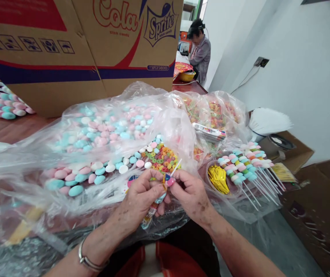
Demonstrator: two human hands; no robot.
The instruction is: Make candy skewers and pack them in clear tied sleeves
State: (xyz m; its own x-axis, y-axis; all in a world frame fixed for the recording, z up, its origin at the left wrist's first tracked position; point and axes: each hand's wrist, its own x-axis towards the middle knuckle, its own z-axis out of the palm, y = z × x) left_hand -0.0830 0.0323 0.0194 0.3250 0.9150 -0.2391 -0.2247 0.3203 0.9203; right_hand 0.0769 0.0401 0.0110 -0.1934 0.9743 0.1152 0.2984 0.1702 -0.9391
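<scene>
A pale wall is rising to my right, and a cable is trailing down it from a dark socket. Far back, a narrow barred window is glowing. The reddish-brown table is stretching ahead of me above a grey-green floor.

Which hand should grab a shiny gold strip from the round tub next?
Probably the right hand: the tub of gold strips lies on that side, farther from the left hand. Both hold the wrapped candy, so the right would have to let go first.
</scene>
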